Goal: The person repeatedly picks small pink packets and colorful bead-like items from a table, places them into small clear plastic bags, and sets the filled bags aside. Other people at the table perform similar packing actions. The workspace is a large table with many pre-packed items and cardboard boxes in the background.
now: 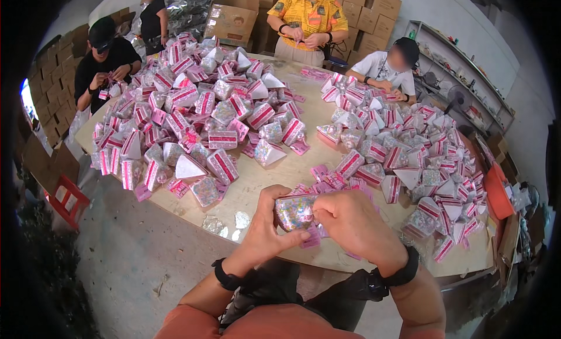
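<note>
My left hand (267,227) is closed around a small wedge-shaped pouch (294,212) with a shiny, multicoloured speckled face, its thumb along the lower edge. The fingers of my right hand (352,219) are pinched at the pouch's right edge; what exactly lies between the fingertips is hidden. A pink card tag (311,236) shows just below the pouch. Both hands are over the table's near edge. Beyond them on the tabletop lie loose pink tags (333,178).
A big heap of similar pink-and-white pouches (198,105) covers the table's (292,163) left side, another heap (403,146) its right. Several people work around the table. A red stool (69,201) stands at left, an orange-red basin (498,190) at right. Cartons (232,20) are stacked behind.
</note>
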`<move>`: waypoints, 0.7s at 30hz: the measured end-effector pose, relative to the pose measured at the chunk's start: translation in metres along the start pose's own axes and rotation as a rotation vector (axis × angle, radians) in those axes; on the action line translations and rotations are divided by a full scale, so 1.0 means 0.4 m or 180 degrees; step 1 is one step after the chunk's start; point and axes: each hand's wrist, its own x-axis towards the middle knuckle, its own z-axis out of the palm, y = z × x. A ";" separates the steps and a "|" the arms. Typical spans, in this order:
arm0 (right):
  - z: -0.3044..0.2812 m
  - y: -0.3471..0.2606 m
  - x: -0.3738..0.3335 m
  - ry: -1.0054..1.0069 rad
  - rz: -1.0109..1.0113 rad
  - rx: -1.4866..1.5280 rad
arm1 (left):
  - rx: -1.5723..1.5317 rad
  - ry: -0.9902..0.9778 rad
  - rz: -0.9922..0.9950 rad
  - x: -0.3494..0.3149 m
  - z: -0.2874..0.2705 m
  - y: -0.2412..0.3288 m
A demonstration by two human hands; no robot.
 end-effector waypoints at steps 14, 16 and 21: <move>-0.008 0.016 0.001 -0.0194 0.0291 0.0234 | -0.0216 -0.0372 -0.0133 0.003 -0.010 0.001; -0.008 0.012 0.002 -0.0185 0.0368 0.0378 | -0.0370 -0.0342 -0.0045 -0.002 -0.012 -0.005; -0.007 0.011 0.001 -0.0178 0.0297 0.0223 | -0.0207 -0.0248 0.0327 -0.002 -0.010 -0.031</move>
